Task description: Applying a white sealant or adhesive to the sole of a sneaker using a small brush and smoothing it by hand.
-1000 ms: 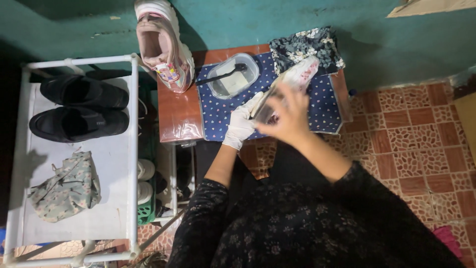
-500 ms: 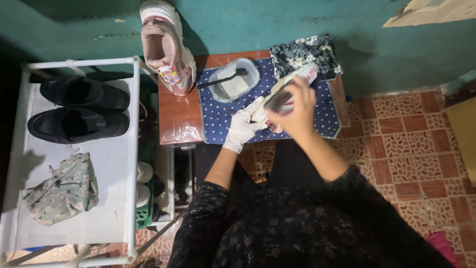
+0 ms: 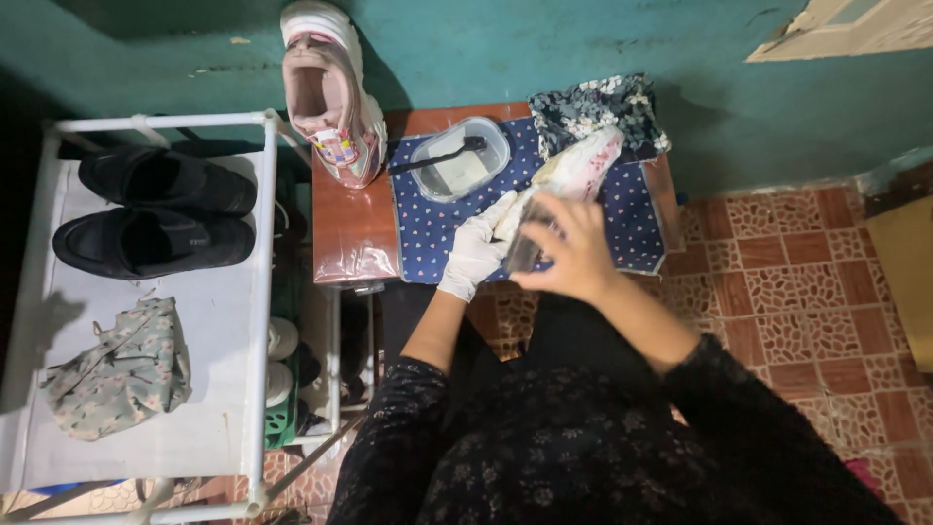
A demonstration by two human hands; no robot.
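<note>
The left hand, in a white glove, gripped a pale sneaker from the near side, holding it over the blue dotted cloth that covered most of the small wooden desk. The right hand, bare, was closed around a dark, narrow object pressed against the sneaker's side; what that object was could not be told.

Just beyond the gloved hand sat a clear plastic container on the cloth, holding what looked like a pale liquid or paste, with a dark-handled brush resting across its rim and sticking out to the left. A second pink-and-white sneaker lay at the desk's far left corner against the green wall. A patterned dark cloth lay bunched at the far right.

To the left stood a white rack carrying two black shoes and a crumpled floral bag.
</note>
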